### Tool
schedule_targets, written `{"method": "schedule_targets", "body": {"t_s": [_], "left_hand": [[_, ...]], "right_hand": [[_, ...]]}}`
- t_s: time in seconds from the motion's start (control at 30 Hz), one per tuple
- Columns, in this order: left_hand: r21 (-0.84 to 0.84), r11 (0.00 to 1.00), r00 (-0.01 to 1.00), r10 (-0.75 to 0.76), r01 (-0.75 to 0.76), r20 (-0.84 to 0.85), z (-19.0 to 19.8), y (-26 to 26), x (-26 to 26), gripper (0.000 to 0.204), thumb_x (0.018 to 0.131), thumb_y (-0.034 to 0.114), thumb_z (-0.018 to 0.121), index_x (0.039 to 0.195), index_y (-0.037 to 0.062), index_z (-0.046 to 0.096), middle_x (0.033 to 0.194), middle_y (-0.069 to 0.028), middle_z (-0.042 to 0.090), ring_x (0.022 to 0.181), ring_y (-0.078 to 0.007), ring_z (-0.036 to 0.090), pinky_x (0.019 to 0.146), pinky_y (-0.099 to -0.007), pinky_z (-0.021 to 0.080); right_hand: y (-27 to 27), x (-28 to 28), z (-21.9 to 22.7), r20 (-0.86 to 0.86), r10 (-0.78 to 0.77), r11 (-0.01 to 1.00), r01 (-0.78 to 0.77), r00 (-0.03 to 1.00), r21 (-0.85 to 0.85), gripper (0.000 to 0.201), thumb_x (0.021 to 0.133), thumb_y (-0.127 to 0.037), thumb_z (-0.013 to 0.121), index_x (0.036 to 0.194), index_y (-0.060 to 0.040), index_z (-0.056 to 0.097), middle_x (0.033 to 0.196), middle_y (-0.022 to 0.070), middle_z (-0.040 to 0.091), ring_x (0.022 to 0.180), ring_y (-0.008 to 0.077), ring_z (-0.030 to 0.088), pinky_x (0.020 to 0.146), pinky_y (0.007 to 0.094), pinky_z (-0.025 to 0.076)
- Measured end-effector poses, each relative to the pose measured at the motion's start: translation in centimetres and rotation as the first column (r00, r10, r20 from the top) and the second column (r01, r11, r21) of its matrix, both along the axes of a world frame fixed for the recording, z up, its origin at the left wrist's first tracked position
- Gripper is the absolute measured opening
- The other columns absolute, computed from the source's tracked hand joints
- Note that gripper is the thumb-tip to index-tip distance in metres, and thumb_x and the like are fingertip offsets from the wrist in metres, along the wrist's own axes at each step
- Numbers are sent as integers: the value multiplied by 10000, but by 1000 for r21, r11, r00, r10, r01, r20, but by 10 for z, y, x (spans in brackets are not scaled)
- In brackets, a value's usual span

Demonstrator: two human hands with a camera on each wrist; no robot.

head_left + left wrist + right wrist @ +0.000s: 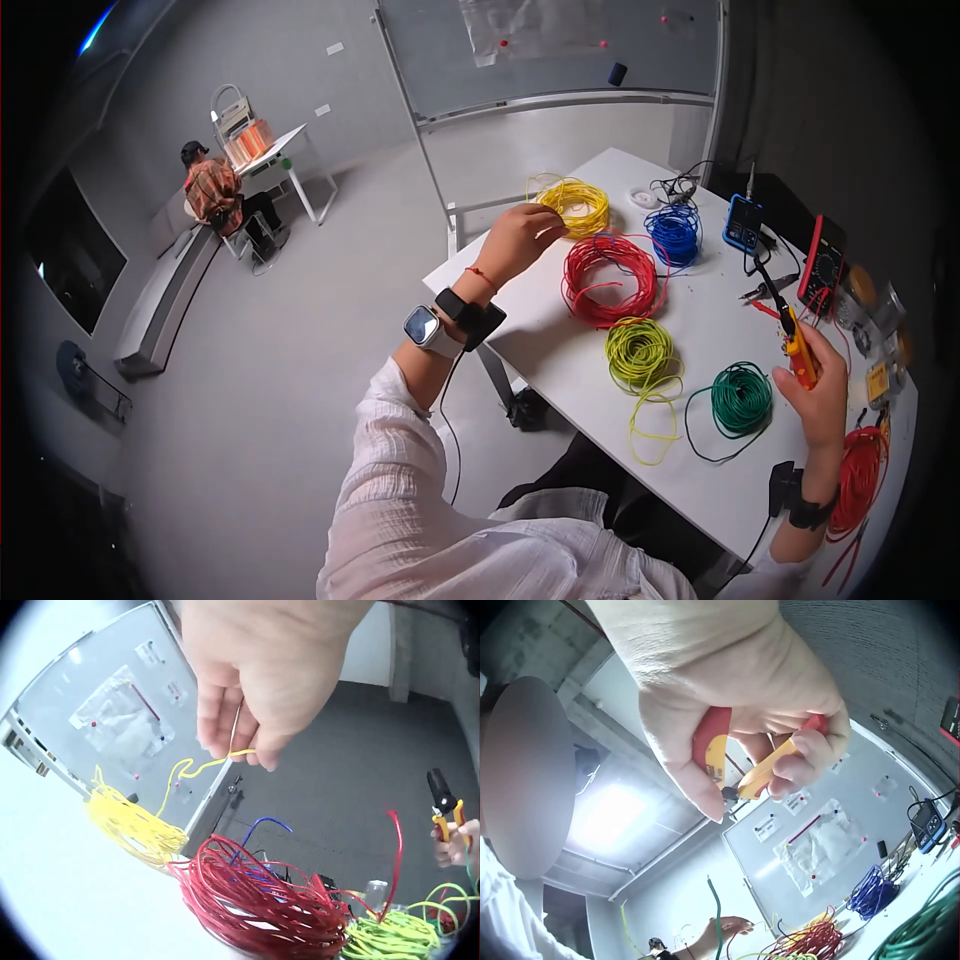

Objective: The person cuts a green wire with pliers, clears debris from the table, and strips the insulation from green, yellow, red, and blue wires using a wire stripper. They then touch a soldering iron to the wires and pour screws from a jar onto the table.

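White tabletop (720,325), crowded with loops of wire: a yellow coil (595,214) at the far side, a red coil (580,290) just beside it, a yellow-green coil (640,355) nearer, then a blue coil (675,237) and a dark green coil (742,400). Up goes the eye to the left hand (522,240), fingertips pinching a yellow strand (206,768) that trails to the yellow coil! And the right hand (822,385), over the table's other side, grips yellow-and-red wire strippers (797,350), fingers wrapped round the handles. A red multimeter (822,270) sits beyond; the clutter (880,345) past it looks too dim and warped to sort out. Behind, a whiteboard (435,65) stands on grey floor (270,420), and across the room a person in a cap (212,195) sits by a white desk (290,146).
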State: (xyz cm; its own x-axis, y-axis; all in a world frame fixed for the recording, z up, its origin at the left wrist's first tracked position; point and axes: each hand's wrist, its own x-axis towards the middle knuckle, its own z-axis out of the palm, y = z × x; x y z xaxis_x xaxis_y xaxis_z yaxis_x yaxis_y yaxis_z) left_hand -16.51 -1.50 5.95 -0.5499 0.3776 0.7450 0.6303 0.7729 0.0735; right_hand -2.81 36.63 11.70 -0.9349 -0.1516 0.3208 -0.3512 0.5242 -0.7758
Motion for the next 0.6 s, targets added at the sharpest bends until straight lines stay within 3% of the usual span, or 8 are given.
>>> {"method": "schedule_targets", "body": {"t_s": [0.1,0.33,0.4,0.47,0.53,0.57,0.6], "left_hand": [[172,985,991,-33,10,130,-4,-9,-2,114,750,117,641,815,24,649,821,-86,635,684,-237,599,624,-295,486],[74,996,975,-65,50,214,-11,-30,-3,120,752,97,615,844,29,650,854,-106,629,760,-275,589,698,-326,481],[-15,998,998,60,-59,19,-10,-36,-1,102,753,91,611,832,48,656,889,-101,618,788,-276,581,708,-327,480],[38,996,997,78,-78,0,-10,-38,3,87,751,93,612,815,58,660,925,-102,605,799,-274,577,723,-336,476],[87,993,991,74,-84,114,-9,-40,12,78,748,93,613,795,52,660,935,-107,603,823,-272,573,732,-341,474],[6,999,976,34,-36,214,-13,-48,14,165,757,128,635,914,78,646,987,-85,590,890,-242,560,774,-321,472],[5,999,975,34,-36,218,-12,-47,19,165,757,128,635,914,78,646,987,-85,590,890,-242,560,774,-321,472]], "right_hand": [[0,0,-1,-29,15,1000,-16,999,-15,539,679,-114,620,1150,85,447,984,149,556,898,176,539,821,275,411],[-2,0,-1,-23,35,999,-35,999,-6,537,670,-115,626,1136,86,452,980,147,553,884,177,537,816,276,412],[-2,1,-2,-35,50,999,-51,998,-19,527,664,-107,626,1124,85,458,961,145,554,872,179,537,811,279,413],[-1,2,-1,-42,51,999,-50,998,8,522,662,-103,626,1119,86,460,954,143,552,868,179,536,808,280,414],[0,1,-1,-48,57,998,-56,997,33,517,660,-99,626,1114,86,461,948,141,551,863,180,536,804,280,414],[0,1,-2,-56,52,998,-51,997,26,517,658,-99,628,1112,86,462,948,142,550,863,180,536,803,280,413],[0,1,-3,-63,48,999,-47,997,17,518,656,-99,630,1110,87,463,949,144,548,864,180,537,802,281,413]]}}
